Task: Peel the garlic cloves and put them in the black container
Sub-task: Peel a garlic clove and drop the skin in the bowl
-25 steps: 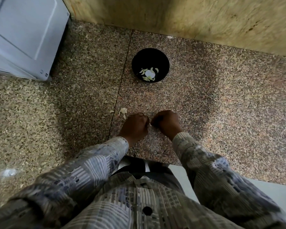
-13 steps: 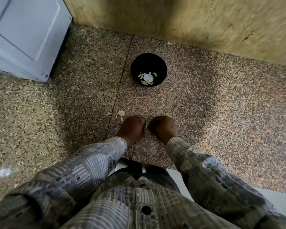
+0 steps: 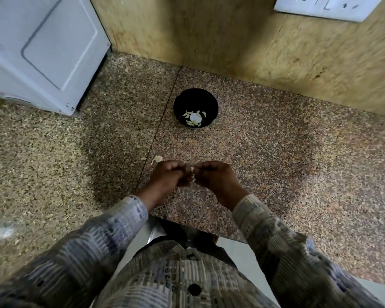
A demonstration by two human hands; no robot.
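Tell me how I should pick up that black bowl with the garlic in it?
Hold the black bowl by its rim, coming straight down from above, fingers on opposite sides. It stands upright and open on the granite counter with bare space all round. The garlic cloves lie loose at the bottom, so probably keep it level.

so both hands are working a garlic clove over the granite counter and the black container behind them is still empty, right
Not quite. The black container is not empty: the head view shows pale pieces of garlic lying in its bottom. The rest holds: the left hand and the right hand are pinched together on a small garlic clove over the granite counter.
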